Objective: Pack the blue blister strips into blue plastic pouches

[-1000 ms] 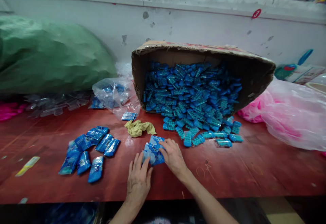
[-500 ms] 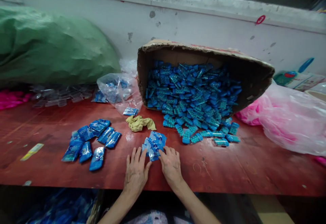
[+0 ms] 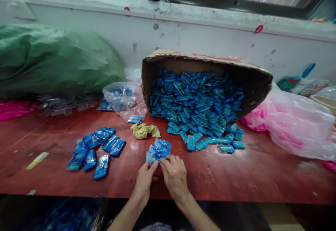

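A flat blue patterned packet (image 3: 161,148) lies at the middle of the red table, near its front edge. My left hand (image 3: 145,179) pinches the packet's lower left edge between thumb and fingers. At its lower right edge, my right hand (image 3: 174,173) is closed on the same packet, fingers curled. Behind the packet rests a crumpled yellow cloth (image 3: 145,131). Several filled blue packets (image 3: 101,167) lie in a loose group to the left. A tipped cardboard box (image 3: 210,56) opens toward me, with many small blue containers (image 3: 194,101) spilling out of it.
A large green sack (image 3: 57,61) stands at the back left, beside clear plastic pieces (image 3: 67,104). A clear bag (image 3: 123,98) of blue packets leans near the box. On the right sits a pink and white plastic bag (image 3: 296,122). A yellow strip (image 3: 37,160) lies far left.
My left hand has turned inward and its spread fingers have closed on the packet's edge. The right hand's fingers have curled in as well. The view has tilted up slightly.
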Demonstrator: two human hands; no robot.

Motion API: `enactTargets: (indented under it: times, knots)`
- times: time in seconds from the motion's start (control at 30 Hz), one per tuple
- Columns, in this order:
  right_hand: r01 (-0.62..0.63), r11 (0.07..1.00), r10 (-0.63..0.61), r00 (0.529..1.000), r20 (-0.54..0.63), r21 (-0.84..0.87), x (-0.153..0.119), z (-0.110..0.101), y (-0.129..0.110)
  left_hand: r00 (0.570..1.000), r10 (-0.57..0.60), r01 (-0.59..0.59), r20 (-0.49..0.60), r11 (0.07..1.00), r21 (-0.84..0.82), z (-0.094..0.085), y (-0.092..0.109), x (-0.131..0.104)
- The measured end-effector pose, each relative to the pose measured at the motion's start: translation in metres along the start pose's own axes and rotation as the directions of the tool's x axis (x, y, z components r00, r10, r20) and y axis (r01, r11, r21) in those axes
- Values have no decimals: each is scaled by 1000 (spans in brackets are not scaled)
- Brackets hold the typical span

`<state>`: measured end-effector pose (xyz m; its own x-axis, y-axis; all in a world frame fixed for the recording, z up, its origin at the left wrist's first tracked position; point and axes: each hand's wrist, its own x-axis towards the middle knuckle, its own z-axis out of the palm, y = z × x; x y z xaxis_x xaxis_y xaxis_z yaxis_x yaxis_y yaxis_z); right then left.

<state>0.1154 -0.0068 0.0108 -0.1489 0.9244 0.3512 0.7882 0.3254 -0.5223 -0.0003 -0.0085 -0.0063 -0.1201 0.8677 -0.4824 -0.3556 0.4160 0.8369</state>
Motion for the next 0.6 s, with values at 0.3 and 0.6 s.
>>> enactTargets:
  times: [0.3, 0.6]
  knots:
    - [-523, 309, 278, 848, 451, 794, 26, 21, 14, 994, 100, -100, -53, 995, 6, 1, 2, 13]
    - [-527, 204, 354, 825, 440, 825, 21, 21, 4, 989, 125, -131, -84, 989, -70, 8, 1, 12]
